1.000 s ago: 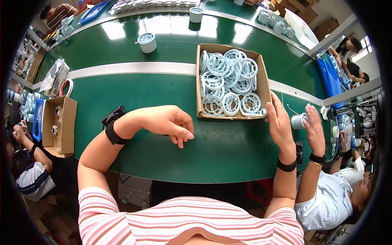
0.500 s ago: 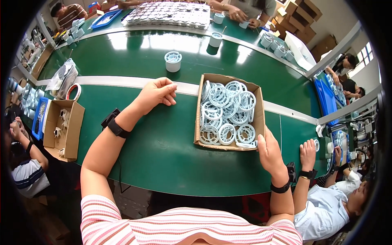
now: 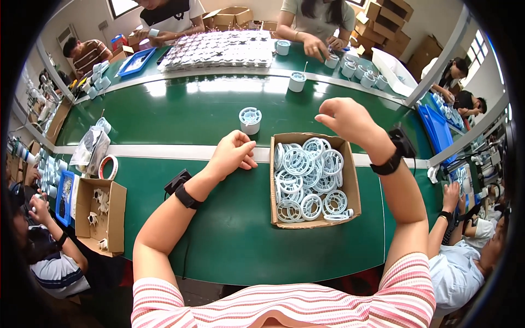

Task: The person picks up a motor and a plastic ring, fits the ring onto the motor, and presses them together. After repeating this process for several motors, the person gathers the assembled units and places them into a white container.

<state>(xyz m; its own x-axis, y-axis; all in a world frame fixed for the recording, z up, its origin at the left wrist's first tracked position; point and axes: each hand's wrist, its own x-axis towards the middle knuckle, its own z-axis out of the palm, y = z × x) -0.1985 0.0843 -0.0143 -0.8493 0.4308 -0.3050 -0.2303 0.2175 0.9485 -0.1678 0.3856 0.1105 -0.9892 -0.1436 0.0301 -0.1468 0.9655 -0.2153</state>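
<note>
A shallow cardboard box (image 3: 355, 191) full of pale blue plastic rings (image 3: 298, 162) stands on the green table between my arms. To its left is my left hand (image 3: 232, 157), fingers loosely curled and thumb against them, with nothing visible in it. My right hand (image 3: 353, 121) hovers over the box's far right corner. Its fingers bend to the left, the thumb stands apart from them, and it holds nothing I can see. Beyond my left hand a white cup-shaped part (image 3: 250, 124) with a pale blue ring in its top sits upright on the green surface.
A second white cup (image 3: 297, 82) with a thin stick stands farther back. On the left are a roll of tape (image 3: 108, 167), a plastic bag (image 3: 91, 146) and a cardboard box (image 3: 116, 218) of small white parts. Co-workers sit across and at both sides; white trays (image 3: 219, 52) are stacked opposite.
My right hand has let go of the box's near right corner and risen to above its far right corner. My left hand stays left of the box. The view has shifted.
</note>
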